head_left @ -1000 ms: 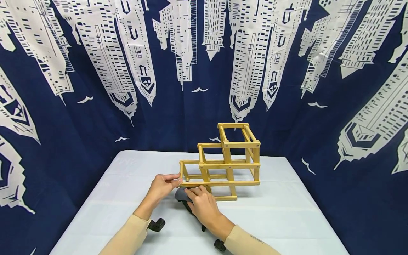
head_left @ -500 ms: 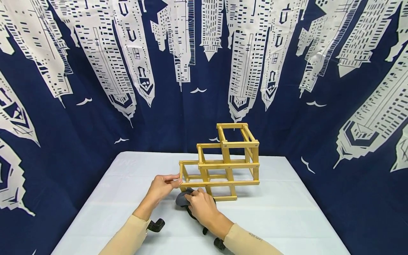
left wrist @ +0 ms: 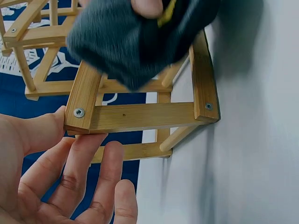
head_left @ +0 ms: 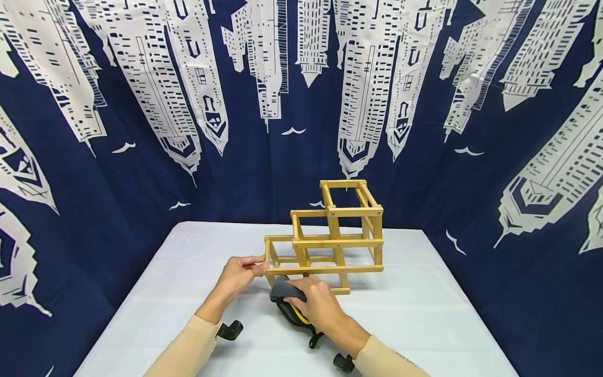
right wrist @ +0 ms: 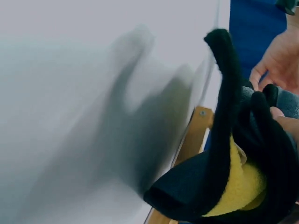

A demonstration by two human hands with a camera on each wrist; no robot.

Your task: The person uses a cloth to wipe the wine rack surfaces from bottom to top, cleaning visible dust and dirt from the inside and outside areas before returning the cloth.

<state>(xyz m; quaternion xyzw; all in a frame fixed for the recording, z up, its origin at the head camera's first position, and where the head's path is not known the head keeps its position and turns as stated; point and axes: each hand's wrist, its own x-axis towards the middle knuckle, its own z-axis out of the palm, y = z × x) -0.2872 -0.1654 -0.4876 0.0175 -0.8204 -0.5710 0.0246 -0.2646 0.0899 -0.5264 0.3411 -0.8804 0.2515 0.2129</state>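
A stepped wooden rack (head_left: 339, 243) of slats and dowels stands on the white table, higher towards its right side. My left hand (head_left: 235, 275) pinches its low left corner between thumb and fingers; the screwed corner post (left wrist: 81, 102) shows close up in the left wrist view. My right hand (head_left: 317, 303) grips a bunched cloth (head_left: 288, 290), grey with black edging and a yellow side, at the front of the rack near that corner. Loose black-edged folds of the cloth (right wrist: 233, 191) hang down in the right wrist view, its yellow side partly showing.
The white table (head_left: 414, 319) runs back to a navy curtain (head_left: 264, 193) printed with upside-down white buildings. Black devices sit at both wrists, one at the left sleeve (head_left: 230, 331) and one at the right (head_left: 344, 362).
My right hand and the cloth have moved slightly right along the front of the rack, and more of the cloth's yellow side shows. The left hand keeps its hold on the corner.
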